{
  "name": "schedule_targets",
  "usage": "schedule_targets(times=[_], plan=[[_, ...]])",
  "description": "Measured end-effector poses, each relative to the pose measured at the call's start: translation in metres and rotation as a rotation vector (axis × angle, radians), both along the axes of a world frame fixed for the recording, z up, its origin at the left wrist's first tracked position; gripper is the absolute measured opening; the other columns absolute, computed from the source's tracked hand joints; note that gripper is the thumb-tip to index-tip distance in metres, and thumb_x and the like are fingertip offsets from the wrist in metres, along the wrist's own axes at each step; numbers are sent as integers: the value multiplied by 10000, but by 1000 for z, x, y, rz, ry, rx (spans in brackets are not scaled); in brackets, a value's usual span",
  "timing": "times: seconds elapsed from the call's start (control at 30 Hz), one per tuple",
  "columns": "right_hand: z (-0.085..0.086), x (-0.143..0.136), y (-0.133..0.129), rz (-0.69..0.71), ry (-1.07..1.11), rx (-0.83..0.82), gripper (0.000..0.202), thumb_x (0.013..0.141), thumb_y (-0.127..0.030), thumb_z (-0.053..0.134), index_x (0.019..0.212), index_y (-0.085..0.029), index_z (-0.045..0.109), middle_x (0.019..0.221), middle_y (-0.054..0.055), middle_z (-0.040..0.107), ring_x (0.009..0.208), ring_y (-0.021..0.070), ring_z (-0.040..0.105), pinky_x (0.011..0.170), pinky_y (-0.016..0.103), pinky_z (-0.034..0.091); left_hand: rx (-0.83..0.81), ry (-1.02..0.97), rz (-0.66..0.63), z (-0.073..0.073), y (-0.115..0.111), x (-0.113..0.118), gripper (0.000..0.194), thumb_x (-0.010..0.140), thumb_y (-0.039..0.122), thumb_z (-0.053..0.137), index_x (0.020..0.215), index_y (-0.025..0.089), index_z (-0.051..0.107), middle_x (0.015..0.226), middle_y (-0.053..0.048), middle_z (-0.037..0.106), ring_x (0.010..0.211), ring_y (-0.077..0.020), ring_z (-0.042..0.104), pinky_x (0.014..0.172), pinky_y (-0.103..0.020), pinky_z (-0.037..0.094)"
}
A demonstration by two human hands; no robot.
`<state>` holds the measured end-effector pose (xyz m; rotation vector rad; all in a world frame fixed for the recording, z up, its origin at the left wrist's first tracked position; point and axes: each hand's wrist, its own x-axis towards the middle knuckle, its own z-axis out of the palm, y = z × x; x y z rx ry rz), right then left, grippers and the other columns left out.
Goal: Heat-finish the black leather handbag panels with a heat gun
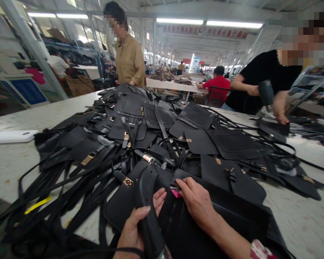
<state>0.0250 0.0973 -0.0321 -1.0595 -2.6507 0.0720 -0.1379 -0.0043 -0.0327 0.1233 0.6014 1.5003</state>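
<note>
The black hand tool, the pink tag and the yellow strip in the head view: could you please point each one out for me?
black hand tool (147,205): head view, on its grip above the left hand (132,233).
pink tag (175,193): head view, on its visible edge.
yellow strip (37,205): head view, at its middle.

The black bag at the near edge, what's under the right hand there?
The right hand presses on the black bag, fingertips beside a small pink piece. The left hand grips a black tool. Whatever lies beneath the bag is covered.
</note>
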Motion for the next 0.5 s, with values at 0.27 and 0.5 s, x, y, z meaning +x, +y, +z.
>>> schedule_targets(times=[0.27,0.5], plan=[[8,7,5,32,9,-50,286,860,-206,412,1134,-191,494,924,64,542,816,172,540,711,269,455,0,27,-20,1,0,0,549,669,227,446,1178,20,455,1304,-157,413,1249,-291,271,1067,-396,175],[7,-2,3,12,22,-80,293,860,-195,408,1142,-192,488,943,72,544,838,188,531,735,295,446,-19,13,-3,2,-1,0,539,675,210,438,1182,29,449,1301,-149,420,1240,-287,291,1066,-390,176]])
